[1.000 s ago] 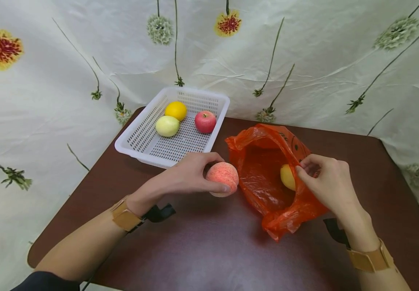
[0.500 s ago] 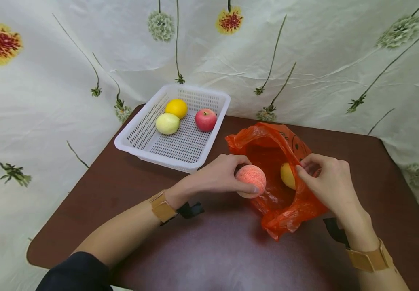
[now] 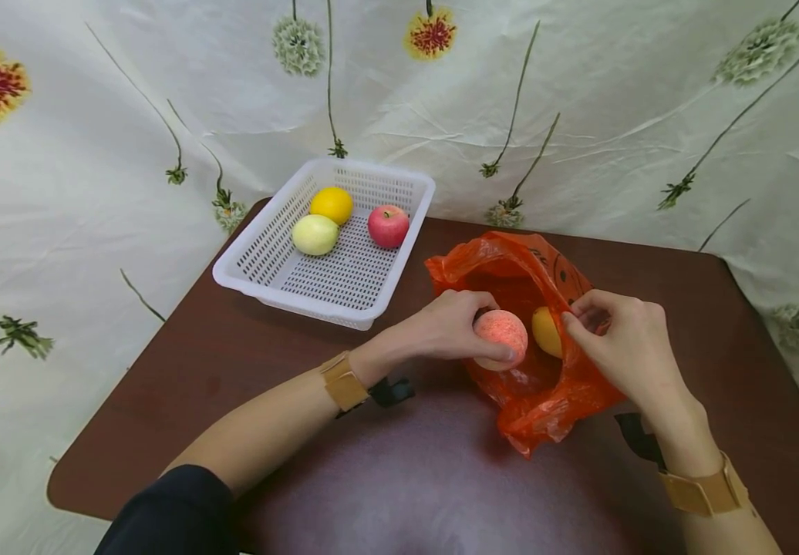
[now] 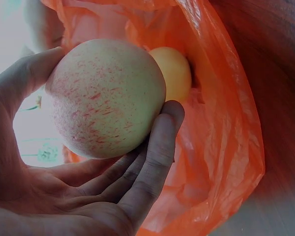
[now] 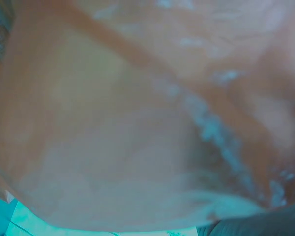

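In the head view my left hand [image 3: 450,327] grips a pinkish-red peach [image 3: 502,338] at the mouth of a red plastic bag [image 3: 486,250]. Thumb and fingers curl round the peach [image 4: 105,98] in the left wrist view, where its pale, red-flecked side shows. My right hand [image 3: 625,343] pinches the bag's right rim between thumb and fingers. Inside the open bag lies a yellow fruit [image 3: 547,331], partly hidden by the rim; its kind is not clear. Blurred plastic [image 5: 113,123] fills most of the right wrist view.
A white perforated basket [image 3: 288,304] stands at the back left of the dark brown table [image 3: 406,478]. It holds a red apple [image 3: 389,227], an orange-yellow round fruit [image 3: 332,205] and a pale yellow-green fruit [image 3: 315,234]. A flower-print cloth [image 3: 580,169] hangs behind the table.
My left hand has carried the peach rightward from beside the basket's near corner to over the bag's opening. The right hand keeps its hold on the rim.
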Demonstrator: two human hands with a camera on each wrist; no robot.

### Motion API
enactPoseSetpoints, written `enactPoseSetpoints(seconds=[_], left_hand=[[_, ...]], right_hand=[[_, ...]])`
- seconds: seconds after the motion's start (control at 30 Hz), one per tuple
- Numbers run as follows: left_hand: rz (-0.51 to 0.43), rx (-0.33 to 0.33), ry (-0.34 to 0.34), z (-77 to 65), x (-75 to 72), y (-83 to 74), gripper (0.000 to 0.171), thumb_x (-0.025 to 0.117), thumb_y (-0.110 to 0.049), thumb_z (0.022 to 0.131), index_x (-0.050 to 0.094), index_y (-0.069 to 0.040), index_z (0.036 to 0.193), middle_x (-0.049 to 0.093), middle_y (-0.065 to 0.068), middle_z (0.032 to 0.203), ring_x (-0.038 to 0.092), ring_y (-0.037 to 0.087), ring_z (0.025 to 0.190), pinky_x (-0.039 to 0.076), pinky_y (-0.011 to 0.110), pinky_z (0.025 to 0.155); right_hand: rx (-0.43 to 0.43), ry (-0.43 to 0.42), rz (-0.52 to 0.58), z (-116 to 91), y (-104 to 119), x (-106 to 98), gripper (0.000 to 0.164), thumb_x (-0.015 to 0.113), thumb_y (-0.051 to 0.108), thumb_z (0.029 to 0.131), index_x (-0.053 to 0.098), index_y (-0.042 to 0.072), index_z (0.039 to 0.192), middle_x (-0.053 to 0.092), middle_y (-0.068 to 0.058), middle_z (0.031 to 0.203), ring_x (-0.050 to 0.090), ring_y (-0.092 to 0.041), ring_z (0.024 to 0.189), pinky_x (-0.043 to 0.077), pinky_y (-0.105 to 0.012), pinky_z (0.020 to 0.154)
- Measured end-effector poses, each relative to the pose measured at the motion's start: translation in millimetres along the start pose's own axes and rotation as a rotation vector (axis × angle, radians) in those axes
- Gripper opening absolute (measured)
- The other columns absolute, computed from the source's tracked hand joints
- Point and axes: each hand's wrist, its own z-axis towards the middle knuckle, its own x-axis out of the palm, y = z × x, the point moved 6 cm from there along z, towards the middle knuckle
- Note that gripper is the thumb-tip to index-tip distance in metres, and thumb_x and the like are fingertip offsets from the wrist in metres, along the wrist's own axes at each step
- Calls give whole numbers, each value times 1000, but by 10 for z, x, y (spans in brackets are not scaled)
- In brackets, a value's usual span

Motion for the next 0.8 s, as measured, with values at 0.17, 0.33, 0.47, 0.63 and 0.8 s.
enactPoseSetpoints(seconds=[0.17, 0.33, 0.47, 0.63, 0.8], left_hand=[[50, -40, -18, 100, 26, 36, 54, 73, -55, 68, 55, -17, 101, 59, -10, 86, 57, 6, 75, 47, 20, 65], [44, -50, -21, 202, 52, 76, 54, 75, -52, 69, 54, -15, 102, 59, -7, 86, 57, 8, 74, 47, 20, 64], [34, -64, -32, 283, 67, 112, 52, 75, -52, 68, 52, -16, 98, 59, -6, 84, 57, 8, 71, 47, 20, 61], [38, -82, -33, 373, 88, 144, 52, 75, -51, 69, 52, -15, 98, 58, -6, 84, 57, 8, 71, 47, 21, 61], [48, -94, -30, 453, 114, 162, 54, 75, -49, 68, 51, -14, 101, 57, -5, 85, 57, 10, 72, 46, 22, 60]], right_hand=[[-6, 7, 7, 17, 10, 16, 7, 70, 19, 80, 66, 14, 76, 61, 4, 65, 51, -11, 57, 42, -32, 52], [-3, 9, 4, 19, 3, 23, 7, 70, 19, 80, 66, 14, 77, 61, 3, 66, 51, -11, 57, 43, -33, 52], [-1, 7, 2, 20, -14, 24, 7, 70, 18, 80, 66, 14, 77, 61, 3, 66, 52, -11, 57, 43, -33, 52], [-2, 7, 4, 18, -26, 25, 7, 70, 18, 80, 66, 14, 77, 61, 3, 66, 52, -10, 57, 43, -33, 53], [-5, 7, 6, 17, -33, 25, 6, 69, 18, 80, 66, 14, 77, 61, 3, 66, 51, -9, 57, 43, -32, 53]])
